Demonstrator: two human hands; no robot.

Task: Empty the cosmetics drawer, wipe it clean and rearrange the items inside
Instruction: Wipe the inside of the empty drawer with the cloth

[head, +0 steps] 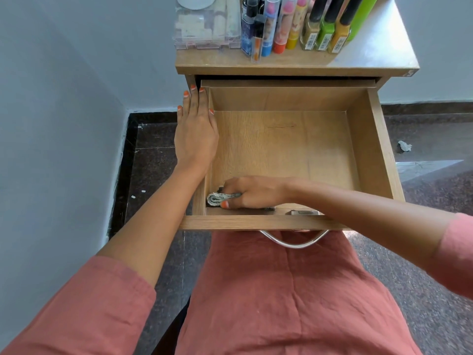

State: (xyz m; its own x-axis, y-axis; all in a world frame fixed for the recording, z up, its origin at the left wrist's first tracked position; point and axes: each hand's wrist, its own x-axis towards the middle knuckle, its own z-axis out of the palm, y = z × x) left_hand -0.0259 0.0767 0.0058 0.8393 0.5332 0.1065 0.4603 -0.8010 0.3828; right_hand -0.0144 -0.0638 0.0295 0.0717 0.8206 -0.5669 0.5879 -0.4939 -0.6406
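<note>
The wooden drawer [378, 139] is pulled out toward me, and only my right hand and a cloth are inside it. My right hand [252, 192] grips a folded grey cloth [217, 198] and holds it down in the drawer's near left corner. My left hand [195, 134] lies flat with straight fingers on the drawer's left wall. The cosmetics stand on the cabinet top [294, 64]: a clear plastic box [207, 24], several lipstick tubes [281, 24] and nail polish bottles [325, 29].
A metal handle [294, 242] hangs under the drawer front, right above my lap. A grey wall [64, 98] runs close along the left. A crumpled scrap [405, 146] lies on the dark stone floor at the right.
</note>
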